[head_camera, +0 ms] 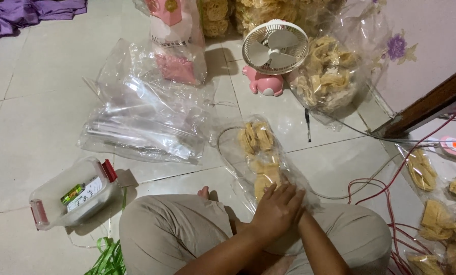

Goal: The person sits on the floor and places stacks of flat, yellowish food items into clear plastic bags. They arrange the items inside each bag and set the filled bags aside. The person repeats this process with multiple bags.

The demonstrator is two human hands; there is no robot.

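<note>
A clear bag of yellow crackers (258, 158) lay on the floor tiles (44, 132) before the knees. Its near end was pressed flat under the left hand (277, 208), fingers spread; the right hand was hidden beneath, its grip indiscernible. Sealing seemingly needed that end kept gathered.

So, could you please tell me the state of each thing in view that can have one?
Clear bag of crackers: lying flat on the floor, its near end under both hands.
Left hand: pressed on the bag's near end.
Right hand: mostly hidden under the left.
Small fan: upright; running or not, cannot tell.
Plastic box: lid on.
Big cracker bag: open-topped, full.
</note>
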